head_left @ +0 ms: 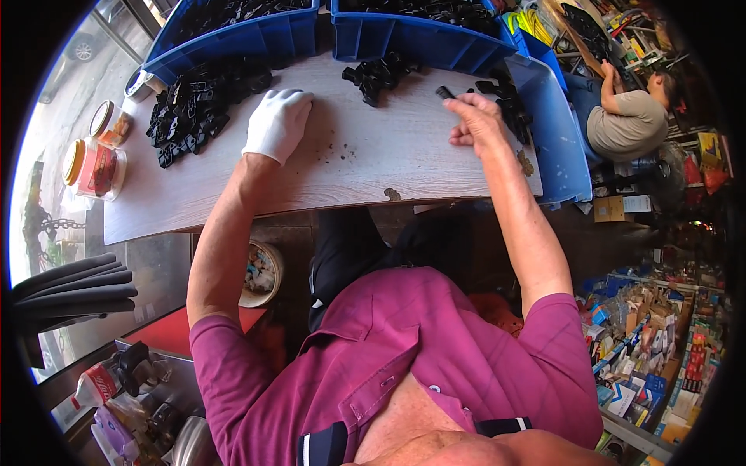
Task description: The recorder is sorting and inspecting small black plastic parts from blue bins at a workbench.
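My left hand, in a white glove, is over the pale wooden table beside a large heap of black plastic parts. Its fingers are curled together, and whatever may be in them is hidden. At the right, my bare right hand pinches a small black plastic part between thumb and forefinger, the other fingers bent. Just beyond it lies a smaller pile of black parts along the table's right side. A third cluster of black parts sits at the far middle.
Blue bins full of black parts line the far edge. A blue plastic tub stands at the right edge. Lidded jars are at the left. Another person sits at the far right. A bucket stands below the table.
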The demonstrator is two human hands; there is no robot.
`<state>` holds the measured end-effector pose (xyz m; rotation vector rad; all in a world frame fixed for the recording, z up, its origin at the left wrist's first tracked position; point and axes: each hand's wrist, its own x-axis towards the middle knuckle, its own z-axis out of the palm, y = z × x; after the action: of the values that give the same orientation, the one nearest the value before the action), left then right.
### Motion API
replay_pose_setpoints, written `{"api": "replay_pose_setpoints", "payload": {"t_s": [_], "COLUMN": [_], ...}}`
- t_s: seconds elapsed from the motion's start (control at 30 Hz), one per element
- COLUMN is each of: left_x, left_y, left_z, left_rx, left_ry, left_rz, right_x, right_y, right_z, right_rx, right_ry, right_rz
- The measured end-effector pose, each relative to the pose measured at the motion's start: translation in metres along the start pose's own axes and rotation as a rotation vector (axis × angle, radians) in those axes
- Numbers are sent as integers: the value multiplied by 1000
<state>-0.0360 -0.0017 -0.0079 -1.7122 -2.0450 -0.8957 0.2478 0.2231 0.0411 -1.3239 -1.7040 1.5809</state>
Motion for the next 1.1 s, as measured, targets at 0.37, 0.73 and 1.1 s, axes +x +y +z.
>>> {"api": "replay_pose_setpoints", "payload": {"t_s": [0.37,0.73,1.1], "left_x": [-8,-16,-16], "left_y": [-16,18,23], "left_z": [-13,-18,-19], "left_rx": [-32,182,120], "left_ry": [169,-12,11], "left_rz": [-192,-17,-89], "right_x": [25,37,44], "right_y": [-14,-32,-34], "right_z": [-27,62,69], "right_rx": [-9,-322,-474], "right_ry": [278,-90,-166], "right_rz": [-51,-152,-189]}}
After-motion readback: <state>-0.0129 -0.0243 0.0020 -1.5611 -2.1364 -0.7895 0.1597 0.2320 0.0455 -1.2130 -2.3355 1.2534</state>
